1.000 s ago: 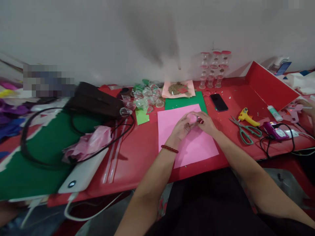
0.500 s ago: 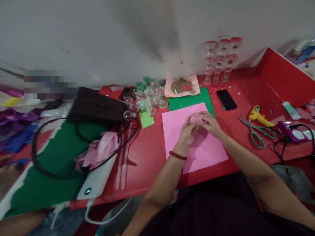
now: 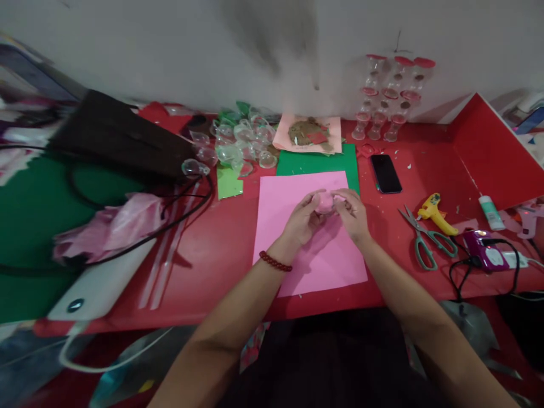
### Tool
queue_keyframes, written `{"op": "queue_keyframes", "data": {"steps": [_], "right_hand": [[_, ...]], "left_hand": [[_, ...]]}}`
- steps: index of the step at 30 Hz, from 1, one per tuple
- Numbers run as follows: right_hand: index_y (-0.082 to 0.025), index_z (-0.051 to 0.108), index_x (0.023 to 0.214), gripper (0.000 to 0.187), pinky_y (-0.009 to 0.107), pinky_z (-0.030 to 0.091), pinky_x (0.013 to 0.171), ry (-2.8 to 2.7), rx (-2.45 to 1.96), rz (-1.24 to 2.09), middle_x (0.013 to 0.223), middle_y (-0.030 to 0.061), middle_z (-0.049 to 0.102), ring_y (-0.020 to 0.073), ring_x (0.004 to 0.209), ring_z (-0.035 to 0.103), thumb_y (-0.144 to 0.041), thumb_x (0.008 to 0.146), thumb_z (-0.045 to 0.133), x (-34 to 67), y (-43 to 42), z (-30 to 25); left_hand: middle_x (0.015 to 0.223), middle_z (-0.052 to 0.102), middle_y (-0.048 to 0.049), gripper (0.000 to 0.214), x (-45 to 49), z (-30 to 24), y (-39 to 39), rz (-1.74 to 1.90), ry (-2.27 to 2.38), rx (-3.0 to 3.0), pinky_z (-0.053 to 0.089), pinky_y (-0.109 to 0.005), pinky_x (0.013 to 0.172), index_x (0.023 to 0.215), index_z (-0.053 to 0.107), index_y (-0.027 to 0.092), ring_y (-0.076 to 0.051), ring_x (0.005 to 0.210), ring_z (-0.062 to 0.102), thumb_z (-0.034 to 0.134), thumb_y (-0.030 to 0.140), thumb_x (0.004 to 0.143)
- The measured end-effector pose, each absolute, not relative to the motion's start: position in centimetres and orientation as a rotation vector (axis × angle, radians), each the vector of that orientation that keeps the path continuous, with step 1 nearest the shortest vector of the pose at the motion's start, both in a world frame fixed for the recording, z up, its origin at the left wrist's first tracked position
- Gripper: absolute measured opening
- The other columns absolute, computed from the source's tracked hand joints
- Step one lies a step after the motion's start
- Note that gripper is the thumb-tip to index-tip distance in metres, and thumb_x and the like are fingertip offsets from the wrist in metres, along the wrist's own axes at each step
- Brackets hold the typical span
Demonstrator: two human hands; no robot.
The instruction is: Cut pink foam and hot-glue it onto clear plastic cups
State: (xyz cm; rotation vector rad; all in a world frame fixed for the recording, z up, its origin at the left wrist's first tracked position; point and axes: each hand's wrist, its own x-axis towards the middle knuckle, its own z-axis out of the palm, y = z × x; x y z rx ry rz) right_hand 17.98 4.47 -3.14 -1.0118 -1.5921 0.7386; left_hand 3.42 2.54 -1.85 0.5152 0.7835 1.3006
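Note:
Both my hands meet over a pink paper sheet point(image 3: 297, 266) lying on the red table point(image 3: 212, 255). My left hand point(image 3: 302, 221), with a red bead bracelet on its wrist, and my right hand point(image 3: 352, 212) pinch a small round pink piece point(image 3: 323, 202) between their fingertips. The fingers of both hands are closed around it. A green sheet point(image 3: 317, 161) lies just beyond the pink one.
Scissors point(image 3: 420, 241), a yellow glue gun point(image 3: 436, 212), a purple device with a cable point(image 3: 484, 255) and a glue bottle point(image 3: 488, 211) lie to the right. A phone point(image 3: 385, 173), stacked clear cups point(image 3: 382, 107), loose clear cups point(image 3: 238, 141), a dark bag point(image 3: 119, 141) and pink plastic point(image 3: 114, 224) are there too.
The view has swung left and down a little. My hands stay together on the small pink piece over the pink sheet.

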Motion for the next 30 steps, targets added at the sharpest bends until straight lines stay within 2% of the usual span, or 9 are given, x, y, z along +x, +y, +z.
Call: {"op": "queue_keyframes", "data": {"steps": [3, 9, 15, 19, 24, 27, 30], "right_hand": [[-0.028, 0.079, 0.097, 0.015, 0.028, 0.052, 0.066, -1.582, -0.986, 0.751, 0.105, 0.0055, 0.067, 0.0159, 0.083, 0.063, -0.036, 0.091, 0.067, 18.0, 4.2, -2.7], [-0.025, 0.076, 0.081, 0.014, 0.028, 0.050, 0.068, -1.590, -0.941, 0.747, 0.092, 0.0035, 0.065, 0.0157, 0.082, 0.061, -0.027, 0.091, 0.066, 17.9, 4.0, -2.4], [-0.022, 0.061, 0.074, 0.024, 0.029, 0.048, 0.071, -1.655, -1.012, 0.671, 0.089, 0.0045, 0.062, 0.0172, 0.081, 0.058, -0.031, 0.095, 0.055, 17.5, 3.9, -2.3], [-0.023, 0.052, 0.077, 0.026, 0.029, 0.046, 0.071, -1.623, -1.110, 0.736, 0.077, 0.0011, 0.058, 0.0155, 0.071, 0.055, -0.036, 0.098, 0.046, 17.2, 3.8, -2.1], [-0.025, 0.044, 0.075, 0.038, 0.026, 0.040, 0.058, -1.479, -1.121, 0.921, 0.062, -0.0050, 0.047, 0.0119, 0.054, 0.047, -0.052, 0.100, 0.038, 17.8, 3.8, -1.5], [-0.024, 0.046, 0.075, 0.035, 0.025, 0.038, 0.056, -1.439, -1.184, 0.870, 0.061, -0.0056, 0.045, 0.0112, 0.054, 0.044, -0.051, 0.097, 0.044, 18.5, 3.9, -1.0], [-0.023, 0.052, 0.078, 0.026, 0.025, 0.036, 0.057, -1.450, -1.250, 0.782, 0.060, -0.0064, 0.045, 0.0114, 0.056, 0.043, -0.044, 0.094, 0.050, 18.9, 4.0, -0.7]], "left_hand": [[0.090, 0.071, -0.0022, 0.037, 3.3, -1.6, 2.4, 1.280, 0.795, 0.553, 0.054, -0.031, 0.078, 0.105, 0.072, 0.023, -0.015, 0.078, 0.064, 0.082, 0.046, 0.077], [0.092, 0.068, -0.0042, 0.044, 4.1, -0.7, 1.8, 1.207, 0.906, 0.709, 0.049, -0.029, 0.074, 0.111, 0.070, 0.020, -0.014, 0.081, 0.061, 0.068, 0.057, 0.086], [0.076, 0.062, -0.0026, 0.046, 4.4, -0.8, 1.8, 1.173, 0.962, 0.784, 0.042, -0.027, 0.061, 0.086, 0.066, 0.017, -0.012, 0.066, 0.053, 0.062, 0.063, 0.088], [0.071, 0.060, -0.0007, 0.045, 4.4, -1.3, 1.8, 1.164, 1.002, 0.768, 0.038, -0.025, 0.056, 0.081, 0.064, 0.017, -0.010, 0.061, 0.050, 0.067, 0.062, 0.084], [0.080, 0.069, -0.0038, 0.048, 4.8, -0.8, 1.5, 1.104, 0.962, 0.691, 0.043, -0.024, 0.059, 0.093, 0.068, 0.016, -0.010, 0.064, 0.058, 0.066, 0.063, 0.084], [0.089, 0.074, -0.0082, 0.049, 4.7, -0.5, 1.6, 1.120, 0.929, 0.634, 0.050, -0.026, 0.067, 0.102, 0.067, 0.015, -0.014, 0.070, 0.065, 0.068, 0.061, 0.084], [0.095, 0.076, -0.0117, 0.049, 4.2, -0.4, 2.2, 1.131, 0.917, 0.574, 0.056, -0.030, 0.075, 0.102, 0.066, 0.015, -0.017, 0.076, 0.070, 0.066, 0.062, 0.086]]}}
